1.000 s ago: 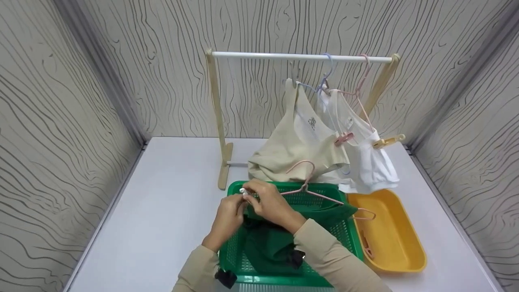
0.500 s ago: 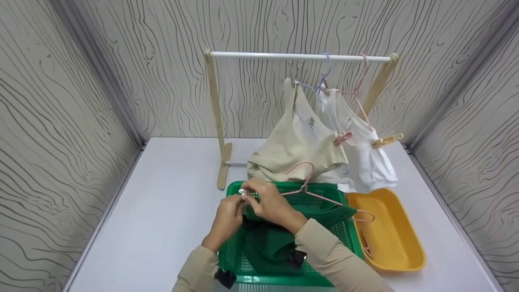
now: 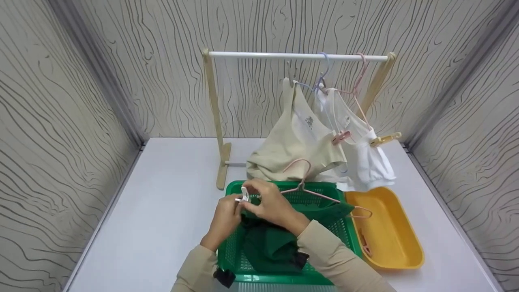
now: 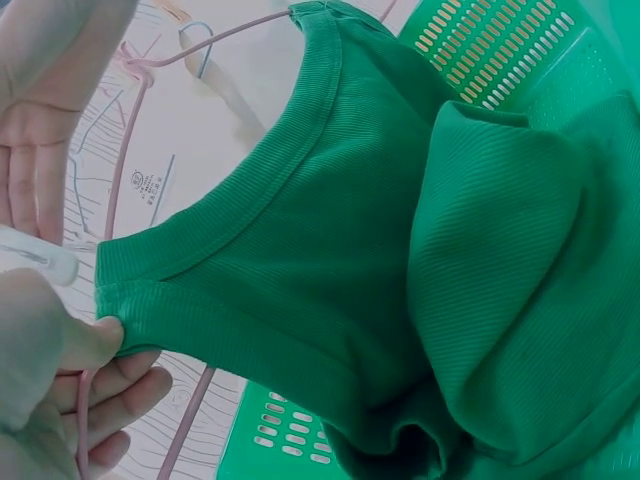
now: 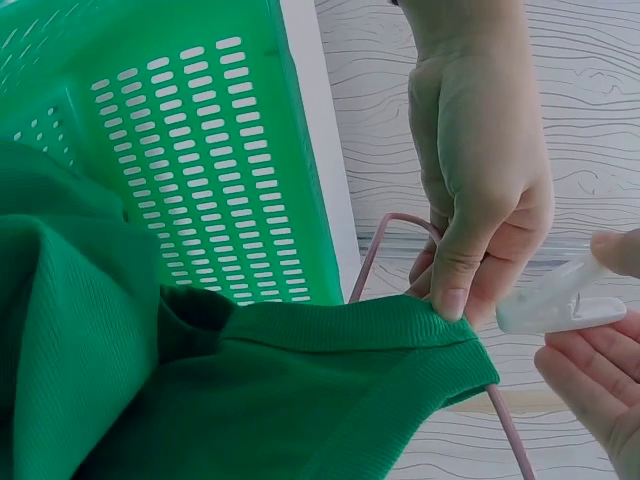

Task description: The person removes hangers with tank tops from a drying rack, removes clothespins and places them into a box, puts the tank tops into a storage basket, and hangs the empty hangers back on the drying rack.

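Note:
My left hand (image 3: 226,215) pinches a shoulder strap of a dark green ribbed tank top (image 4: 300,260) between thumb and fingers. The pink hanger (image 3: 320,196) runs through the top, and its left end passes by those fingers. My right hand (image 3: 273,202) holds a white clothespin (image 5: 555,295) between thumb and fingers, just beside the strap and apart from it in the right wrist view. The top's lower part lies bunched in the green basket (image 3: 233,243). Its other strap hangs over the hanger's right arm.
Behind the basket stands a rack with a white rail (image 3: 263,54) and wooden posts. A beige top (image 3: 279,142) and a white top (image 3: 365,166) hang there, with a pink clothespin (image 3: 341,137) and a yellow clothespin (image 3: 385,139). At right, a yellow tray (image 3: 395,235) holds a pink clothespin (image 3: 366,245).
The white clothespin has turned in my right fingers, and more of it shows above my left hand. My left hand keeps its pinch on the strap. The hanger has shifted slightly.

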The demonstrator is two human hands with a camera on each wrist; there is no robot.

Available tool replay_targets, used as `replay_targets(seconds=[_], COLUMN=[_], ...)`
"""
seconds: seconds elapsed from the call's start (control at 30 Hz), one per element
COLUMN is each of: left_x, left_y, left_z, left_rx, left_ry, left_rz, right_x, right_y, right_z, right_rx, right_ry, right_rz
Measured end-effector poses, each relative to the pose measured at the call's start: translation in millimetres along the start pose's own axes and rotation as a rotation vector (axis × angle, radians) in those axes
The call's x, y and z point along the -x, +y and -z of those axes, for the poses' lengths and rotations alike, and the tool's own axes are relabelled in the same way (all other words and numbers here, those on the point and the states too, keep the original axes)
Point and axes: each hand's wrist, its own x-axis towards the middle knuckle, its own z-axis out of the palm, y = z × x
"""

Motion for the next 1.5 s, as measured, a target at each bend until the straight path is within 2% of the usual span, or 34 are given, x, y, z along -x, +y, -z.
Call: replay_targets(seconds=[0.4, 0.8, 1.0, 1.2, 1.5], left_x=[1.8, 2.6, 1.7, 2.1, 2.0], left_y=[-2.3, -3.1, -3.5, -5.4, -7.2], left_z=[0.2, 0.3, 0.1, 0.3, 1.7], left_rx=[0.031, 0.051, 0.053, 0.054, 0.069], left_ry=[0.011, 0.011, 0.023, 0.059, 0.064], left_rz=[0.004, 0.066, 0.108, 0.106, 0.096], right_x=[9.7, 25.2, 31.1, 38.7, 51.2], right_y=[6.3, 21.0, 26.1, 30.5, 40.8], right_z=[0.3, 7.2, 12.2, 15.4, 18.0], right_rx=[-0.016, -0.037, -0.066, -0.077, -0.056], right_ry=[-0.003, 0.016, -0.002, -0.011, 0.015], right_rz=[-0.041, -0.050, -0.093, -0.115, -0.151])
